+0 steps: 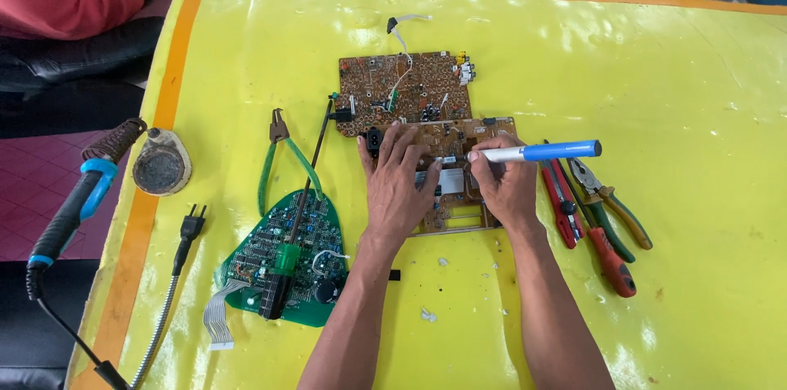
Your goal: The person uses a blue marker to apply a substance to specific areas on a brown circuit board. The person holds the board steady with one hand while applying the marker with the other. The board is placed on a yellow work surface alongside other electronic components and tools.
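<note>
Yellow table cover (574,45) carries a brown circuit board (447,185) at its centre. On it, the left hand (396,185) presses flat, fingers spread, while the right hand (504,185) pinches a blue-white pen (541,151).

under the left hand (399,185) lies a brown circuit board (459,185) speckled with pale solder dots. the right hand (504,185) grips a white and blue pen (537,151). right of it, red and green-yellow handled pliers (602,209). left of the hands, a green circuit board (287,255) on the yellow, orange-edged table cover (639,70).
</note>
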